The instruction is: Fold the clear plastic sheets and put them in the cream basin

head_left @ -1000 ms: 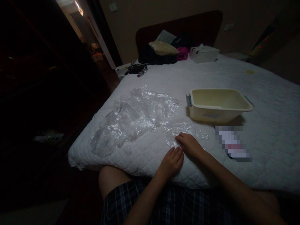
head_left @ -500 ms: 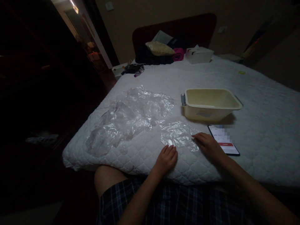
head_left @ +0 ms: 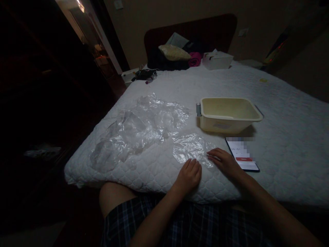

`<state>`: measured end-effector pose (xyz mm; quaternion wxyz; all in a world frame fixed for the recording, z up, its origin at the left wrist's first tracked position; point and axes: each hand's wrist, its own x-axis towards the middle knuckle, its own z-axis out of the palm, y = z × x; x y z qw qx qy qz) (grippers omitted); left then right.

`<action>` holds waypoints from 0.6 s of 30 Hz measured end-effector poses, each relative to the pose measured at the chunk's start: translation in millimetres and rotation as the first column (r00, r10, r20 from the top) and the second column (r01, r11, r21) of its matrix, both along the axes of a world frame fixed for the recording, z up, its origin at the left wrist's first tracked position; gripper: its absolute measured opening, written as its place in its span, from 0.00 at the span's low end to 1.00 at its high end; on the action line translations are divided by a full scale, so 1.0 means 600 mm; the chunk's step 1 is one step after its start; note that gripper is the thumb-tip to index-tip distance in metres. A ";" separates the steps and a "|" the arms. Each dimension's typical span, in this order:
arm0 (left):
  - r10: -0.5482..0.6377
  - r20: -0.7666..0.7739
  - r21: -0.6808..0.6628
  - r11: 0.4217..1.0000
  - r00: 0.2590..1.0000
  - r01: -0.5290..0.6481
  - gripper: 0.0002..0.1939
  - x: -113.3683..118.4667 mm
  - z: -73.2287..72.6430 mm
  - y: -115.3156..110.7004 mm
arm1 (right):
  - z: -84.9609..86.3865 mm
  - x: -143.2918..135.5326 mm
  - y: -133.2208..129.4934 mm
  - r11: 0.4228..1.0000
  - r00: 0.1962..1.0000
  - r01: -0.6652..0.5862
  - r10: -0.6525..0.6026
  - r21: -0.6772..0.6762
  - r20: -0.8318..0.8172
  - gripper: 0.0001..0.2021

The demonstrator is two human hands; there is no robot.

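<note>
On white bed (head_left: 282, 137), left hand (head_left: 189, 175) and right hand (head_left: 224, 161) flat on clear plastic sheet (head_left: 189, 149), fingers spread, holding nothing

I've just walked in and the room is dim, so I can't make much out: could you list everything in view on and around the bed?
small plastic sheet: 1, clear, flat at near bed edge, under both hands' fingertips
plastic pile: 1, clear, crumpled, left of sheet
tub: 1, cream, open, mid-bed
phone: 1, dark, screen lit, in front of tub
white box: 1, by headboard
clothes heap: dark, tan, pink, by headboard
bed cover: 1, white, quilted
left hand: flat, at sheet's near edge
right hand: flat, on sheet's right edge
</note>
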<state>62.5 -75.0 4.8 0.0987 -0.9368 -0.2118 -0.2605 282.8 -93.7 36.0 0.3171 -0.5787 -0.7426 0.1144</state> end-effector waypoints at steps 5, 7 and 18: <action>-0.030 -0.022 -0.062 0.998 0.999 0.028 0.13 0.012 -0.012 0.004 | -0.009 0.003 -0.001 1.000 0.994 -0.011 0.008 -0.026 -0.107 0.10; -0.035 -0.032 -0.073 0.997 0.999 0.033 0.13 0.010 -0.015 0.004 | -0.013 0.004 0.000 0.999 0.995 -0.036 0.033 -0.026 -0.092 0.10; -0.028 -0.047 -0.062 0.998 0.998 0.025 0.14 0.007 -0.015 0.001 | 0.017 -0.024 0.015 0.996 1.000 -0.016 0.017 -0.089 0.003 0.09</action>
